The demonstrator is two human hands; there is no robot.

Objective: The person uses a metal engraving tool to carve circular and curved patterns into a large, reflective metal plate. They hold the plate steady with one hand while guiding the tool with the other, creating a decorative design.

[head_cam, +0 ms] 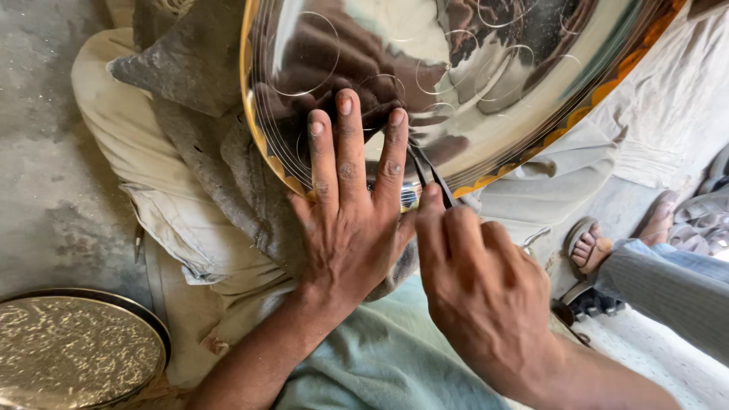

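Grey concrete floor lay below the shiny tray (486, 83), already scribed with several circles; left hand (351, 220) pressed flat and empty on its rim, right hand (482, 292) pinched a compass (431, 176) there, rim pattern unfinished.

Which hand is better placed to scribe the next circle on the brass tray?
Probably right: the right hand already pinches the dividers with their tips at the brass tray; the left hand lies flat, bracing it.

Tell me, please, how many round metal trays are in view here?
2. A large polished tray lies on the lap under the left hand; a hammered tray sits on the floor at lower left. Others may lie out of frame.
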